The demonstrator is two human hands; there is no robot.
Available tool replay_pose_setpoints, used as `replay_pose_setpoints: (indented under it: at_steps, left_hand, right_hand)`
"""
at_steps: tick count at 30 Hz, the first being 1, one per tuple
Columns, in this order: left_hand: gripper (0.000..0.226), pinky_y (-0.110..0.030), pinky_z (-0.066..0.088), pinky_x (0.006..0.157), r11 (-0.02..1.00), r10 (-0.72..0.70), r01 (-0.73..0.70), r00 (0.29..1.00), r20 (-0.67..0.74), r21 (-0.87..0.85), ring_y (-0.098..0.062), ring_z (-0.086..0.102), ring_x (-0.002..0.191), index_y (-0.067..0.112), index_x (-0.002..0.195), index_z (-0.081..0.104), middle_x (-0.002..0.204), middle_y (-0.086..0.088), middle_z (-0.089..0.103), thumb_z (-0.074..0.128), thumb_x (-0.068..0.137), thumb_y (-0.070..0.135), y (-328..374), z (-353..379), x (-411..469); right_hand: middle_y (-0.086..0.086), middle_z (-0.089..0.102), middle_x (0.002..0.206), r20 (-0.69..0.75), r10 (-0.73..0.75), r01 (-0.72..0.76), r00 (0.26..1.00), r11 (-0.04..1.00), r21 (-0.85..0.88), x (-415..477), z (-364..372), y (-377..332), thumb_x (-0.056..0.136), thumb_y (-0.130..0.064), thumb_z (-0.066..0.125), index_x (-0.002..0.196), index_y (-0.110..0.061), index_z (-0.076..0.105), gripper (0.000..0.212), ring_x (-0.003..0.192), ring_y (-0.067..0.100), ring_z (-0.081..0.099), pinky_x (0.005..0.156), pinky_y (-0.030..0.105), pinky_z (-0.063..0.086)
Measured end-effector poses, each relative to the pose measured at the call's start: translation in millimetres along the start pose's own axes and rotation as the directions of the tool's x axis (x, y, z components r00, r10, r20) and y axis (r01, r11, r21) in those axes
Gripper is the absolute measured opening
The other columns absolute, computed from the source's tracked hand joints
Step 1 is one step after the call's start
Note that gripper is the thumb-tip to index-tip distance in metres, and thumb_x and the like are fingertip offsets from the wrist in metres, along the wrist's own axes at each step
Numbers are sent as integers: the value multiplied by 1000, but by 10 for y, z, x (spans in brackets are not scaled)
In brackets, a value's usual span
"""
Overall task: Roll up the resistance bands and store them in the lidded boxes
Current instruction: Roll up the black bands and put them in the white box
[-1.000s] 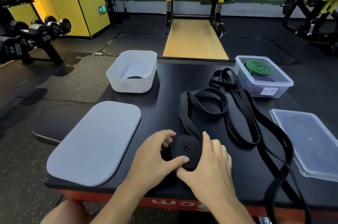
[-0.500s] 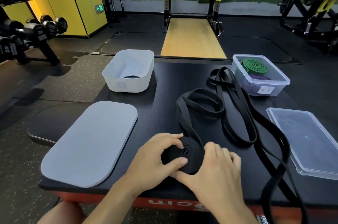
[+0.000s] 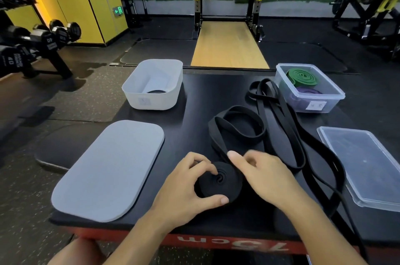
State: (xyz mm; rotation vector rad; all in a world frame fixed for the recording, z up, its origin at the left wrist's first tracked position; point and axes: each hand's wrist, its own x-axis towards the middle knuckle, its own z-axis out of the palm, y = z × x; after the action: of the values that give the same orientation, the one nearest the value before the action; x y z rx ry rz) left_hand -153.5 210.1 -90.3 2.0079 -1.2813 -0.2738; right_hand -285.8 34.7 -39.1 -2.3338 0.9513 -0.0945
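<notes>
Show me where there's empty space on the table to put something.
Bare tabletop lies between the white tub, the grey lid and the loose black bands. A smaller patch sits between the clear box and the clear lid. It is crowded around the bands, the left hand and right hand.

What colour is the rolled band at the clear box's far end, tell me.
Green: the rolled band shows best in the head view.

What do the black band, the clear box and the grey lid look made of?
Black band: probably matte rubber or latex; it flops in soft loops and coils tightly. Clear box: glossy see-through plastic; a purple band shows through its wall. Grey lid: matte, opaque, perhaps plastic or silicone.
</notes>
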Motion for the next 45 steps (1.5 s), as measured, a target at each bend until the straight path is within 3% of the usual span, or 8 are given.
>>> replay_pose_setpoints:
  at_steps: [4, 12, 18, 23, 30, 35, 41, 45]
  left_hand:
    - [48, -24, 49, 93, 1000, -16, 16, 1000, 16, -3, 0, 51, 122, 49, 113, 59, 125, 28, 45, 80, 75, 69, 3, -7, 10]
    - [44, -20, 47, 91, 1000, -5, 5, 1000, 15, -1, 1, 50, 120, 47, 111, 61, 123, 29, 44, 79, 77, 68, -3, -6, 10]
    - [45, -26, 49, 94, 1000, -11, 11, 1000, 17, -22, -1, 50, 123, 45, 112, 63, 124, 28, 44, 78, 77, 69, 1, -10, 13]
    - [46, -27, 49, 95, 999, -23, 23, 1000, 13, -27, 1, 51, 122, 44, 112, 63, 124, 29, 44, 79, 76, 68, 2, -12, 9]
    - [47, -21, 46, 92, 999, -42, 42, 999, 20, -27, 3, 50, 124, 46, 113, 63, 125, 29, 44, 79, 76, 68, 17, -12, 2]
    - [45, -20, 46, 93, 999, -43, 44, 999, 17, -20, 3, 50, 123, 45, 112, 64, 125, 29, 45, 80, 76, 66, 16, -17, 11]
    - [46, -19, 46, 94, 999, -40, 41, 999, 18, -25, 2, 50, 124, 45, 113, 64, 124, 29, 45, 80, 76, 68, 23, -19, 14]
    - [46, -19, 45, 93, 999, -44, 44, 999, 24, -16, 3, 49, 123, 45, 113, 64, 124, 30, 44, 80, 76, 67, 14, -20, 9]
  right_hand:
    - [-8, 62, 114, 24, -42, 45, 999, 990, -136, 318, 140, -255, 81, -73, 67, 127, -26, 57, 67, 101, 16, 62, 84, 37, 54]
    - [-1, 62, 106, -25, -129, 115, 991, 944, -311, 632, 238, -445, 87, -51, 72, 99, -21, 56, 36, 94, 25, 63, 73, 36, 48]
    - [0, 71, 88, -34, -19, 26, 999, 977, 209, 816, 355, -465, 82, -29, 60, 100, -21, 57, 20, 80, 26, 66, 72, 44, 54]
    - [10, 79, 103, -55, -157, 131, 986, 528, 839, 738, 260, -333, 94, 5, 38, 141, -15, 53, 54, 59, 23, 63, 68, 32, 52]
    - [19, 72, 124, 27, -119, -33, 993, -46, 998, 759, 128, 26, 102, -23, 44, 120, 6, 64, 40, 90, 20, 67, 96, 35, 54]
    - [-4, 78, 96, -120, -265, 270, 957, 655, 706, 846, 136, -252, 96, -22, 69, 100, -20, 78, 9, 96, 12, 70, 97, 35, 51]
    - [10, 80, 100, 68, -228, 93, 971, 629, 771, 836, 88, -540, 110, -23, 44, 139, -17, 39, 30, 90, 29, 78, 75, 39, 57]
    - [14, 76, 84, 140, -290, 54, 947, 572, 819, 837, 36, -523, 110, -32, 46, 130, -16, 56, 28, 58, 25, 63, 56, 29, 44]
